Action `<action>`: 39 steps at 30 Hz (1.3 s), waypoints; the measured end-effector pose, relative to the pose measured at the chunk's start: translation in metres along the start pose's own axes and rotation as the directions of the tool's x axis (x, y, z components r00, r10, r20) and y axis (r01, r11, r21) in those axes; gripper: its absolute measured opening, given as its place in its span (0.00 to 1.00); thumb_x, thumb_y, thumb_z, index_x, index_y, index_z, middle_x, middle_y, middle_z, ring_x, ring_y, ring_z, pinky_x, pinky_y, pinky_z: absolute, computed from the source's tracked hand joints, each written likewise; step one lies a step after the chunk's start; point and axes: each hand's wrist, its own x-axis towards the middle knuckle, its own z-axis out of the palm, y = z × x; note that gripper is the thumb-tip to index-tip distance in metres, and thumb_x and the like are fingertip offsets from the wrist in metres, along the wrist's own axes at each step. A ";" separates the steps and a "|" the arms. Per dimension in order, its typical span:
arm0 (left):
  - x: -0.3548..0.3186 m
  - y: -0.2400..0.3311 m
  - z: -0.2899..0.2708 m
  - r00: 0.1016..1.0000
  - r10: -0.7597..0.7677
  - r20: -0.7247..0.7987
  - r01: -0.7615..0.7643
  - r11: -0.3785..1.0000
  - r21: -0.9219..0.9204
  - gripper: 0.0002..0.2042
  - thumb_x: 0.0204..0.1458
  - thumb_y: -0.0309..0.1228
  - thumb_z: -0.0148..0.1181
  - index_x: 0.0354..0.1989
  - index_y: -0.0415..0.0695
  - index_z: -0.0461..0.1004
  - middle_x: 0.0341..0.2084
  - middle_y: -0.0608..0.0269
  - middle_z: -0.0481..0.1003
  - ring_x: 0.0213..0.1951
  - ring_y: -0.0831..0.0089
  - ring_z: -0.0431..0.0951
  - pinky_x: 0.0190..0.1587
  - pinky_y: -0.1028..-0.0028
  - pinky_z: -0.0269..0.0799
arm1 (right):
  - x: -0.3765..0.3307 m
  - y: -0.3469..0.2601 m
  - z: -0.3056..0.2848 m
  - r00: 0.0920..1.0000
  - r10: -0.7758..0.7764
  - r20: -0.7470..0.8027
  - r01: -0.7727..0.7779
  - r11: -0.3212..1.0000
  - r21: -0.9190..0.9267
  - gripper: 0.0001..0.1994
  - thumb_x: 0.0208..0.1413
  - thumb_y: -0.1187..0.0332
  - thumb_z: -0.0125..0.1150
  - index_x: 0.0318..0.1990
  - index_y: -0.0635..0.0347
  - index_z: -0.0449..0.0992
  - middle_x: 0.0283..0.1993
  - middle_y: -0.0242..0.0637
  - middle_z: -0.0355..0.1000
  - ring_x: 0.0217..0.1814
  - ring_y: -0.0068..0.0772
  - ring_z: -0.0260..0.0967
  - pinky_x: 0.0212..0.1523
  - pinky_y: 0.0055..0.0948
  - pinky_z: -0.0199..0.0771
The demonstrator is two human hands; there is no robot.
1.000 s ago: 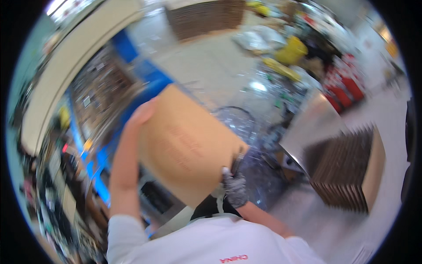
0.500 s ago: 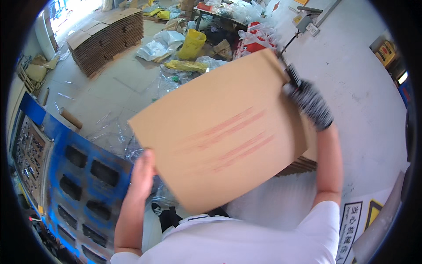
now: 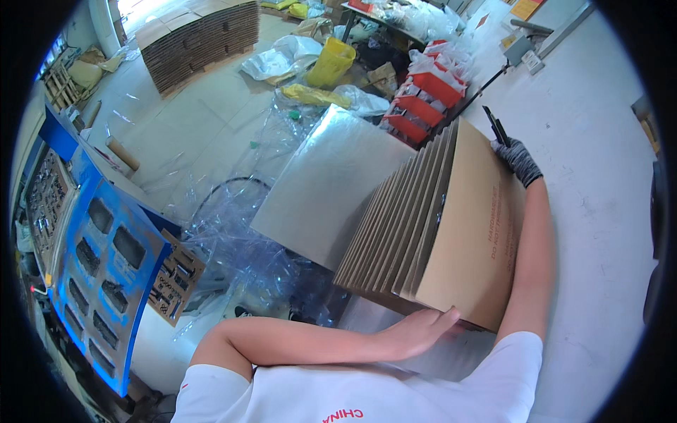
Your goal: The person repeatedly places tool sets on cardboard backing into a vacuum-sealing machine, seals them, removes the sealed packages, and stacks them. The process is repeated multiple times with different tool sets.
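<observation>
Around the person, as seen from the head view, a good deal crowds the floor. At the left stands a blue frame (image 3: 141,211) with dark rectangular patches, and beside its lower corner sits a brown board (image 3: 176,275) bearing small metal parts. Crumpled clear plastic film (image 3: 233,233) spreads between the frame and a silver sheet (image 3: 331,180), which stands tilted against the left side of a row of cardboard sheets (image 3: 395,218) and blocks that side. Just past the sheet's far corner are red boxes (image 3: 417,111) with plastic bags on top; near them stands a yellow bin (image 3: 331,62), with a whitish sack (image 3: 282,60) to its left. Farther off, at the upper left, rises a stack of flat cardboard (image 3: 201,49).

The nearest cardboard panel (image 3: 472,240), with red print, stands on edge at the right end of the row, between the two hands. The right grip (image 3: 518,162), in a grey knitted glove, lies beside its upper right edge and is closed around a black tool (image 3: 496,125) that points upward; the forearm runs along the panel's right side. The bare left grip (image 3: 416,335) reaches across to the panel's lower edge, fingertips at the cardboard; whether it pinches the edge, one cannot tell.
</observation>
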 end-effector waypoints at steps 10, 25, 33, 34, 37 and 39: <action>-0.017 -0.009 -0.019 0.996 -0.003 0.084 -0.007 0.992 0.125 0.35 0.69 0.56 0.34 0.49 0.34 0.78 0.43 0.51 0.82 0.48 0.58 0.81 0.57 0.63 0.70 | 0.015 0.023 -0.005 0.999 -0.037 0.017 0.039 0.989 -0.141 0.23 0.58 0.45 0.66 0.42 0.60 0.81 0.26 0.26 0.70 0.26 0.23 0.64 0.29 0.30 0.67; -0.569 -0.230 -0.056 0.366 -0.011 -0.931 -0.328 0.934 -0.140 0.19 0.69 0.43 0.48 0.57 0.42 0.73 0.50 0.59 0.79 0.51 0.70 0.78 0.57 0.69 0.70 | -0.370 -0.405 0.384 0.574 -0.802 0.166 0.531 0.519 0.670 0.28 0.67 0.73 0.57 0.73 0.56 0.61 0.54 0.28 0.74 0.45 0.18 0.70 0.49 0.21 0.74; -0.821 -0.346 0.075 -0.094 -0.178 -0.980 -0.603 0.793 -0.087 0.15 0.70 0.38 0.46 0.55 0.42 0.73 0.47 0.59 0.79 0.48 0.72 0.79 0.54 0.69 0.74 | -0.659 -0.563 0.673 0.445 -0.586 0.677 0.226 0.805 0.548 0.12 0.62 0.56 0.67 0.39 0.56 0.81 0.23 0.25 0.73 0.20 0.16 0.65 0.20 0.24 0.65; -0.831 -0.349 0.084 -0.126 -0.160 -0.979 -0.630 0.775 -0.045 0.15 0.70 0.37 0.46 0.55 0.42 0.72 0.47 0.59 0.79 0.47 0.71 0.79 0.54 0.68 0.74 | -0.674 -0.577 0.688 0.418 -0.594 0.687 0.171 0.795 0.583 0.12 0.62 0.56 0.67 0.38 0.56 0.81 0.22 0.25 0.73 0.19 0.16 0.65 0.20 0.24 0.65; -0.870 -0.355 0.096 -0.185 -0.143 -0.972 -0.682 0.731 0.022 0.15 0.70 0.36 0.46 0.55 0.41 0.72 0.47 0.59 0.79 0.47 0.71 0.79 0.54 0.68 0.75 | -0.713 -0.624 0.733 0.360 -0.626 0.692 0.129 0.768 0.628 0.12 0.62 0.57 0.65 0.37 0.56 0.81 0.21 0.27 0.75 0.18 0.18 0.65 0.20 0.25 0.66; -0.888 -0.354 0.093 -0.211 -0.130 -0.969 -0.702 0.710 0.057 0.14 0.69 0.35 0.47 0.54 0.40 0.72 0.46 0.58 0.79 0.47 0.71 0.79 0.54 0.68 0.75 | -0.717 -0.657 0.754 0.360 -0.603 0.712 0.177 0.793 0.583 0.12 0.63 0.57 0.64 0.34 0.56 0.82 0.21 0.27 0.75 0.18 0.18 0.65 0.20 0.25 0.66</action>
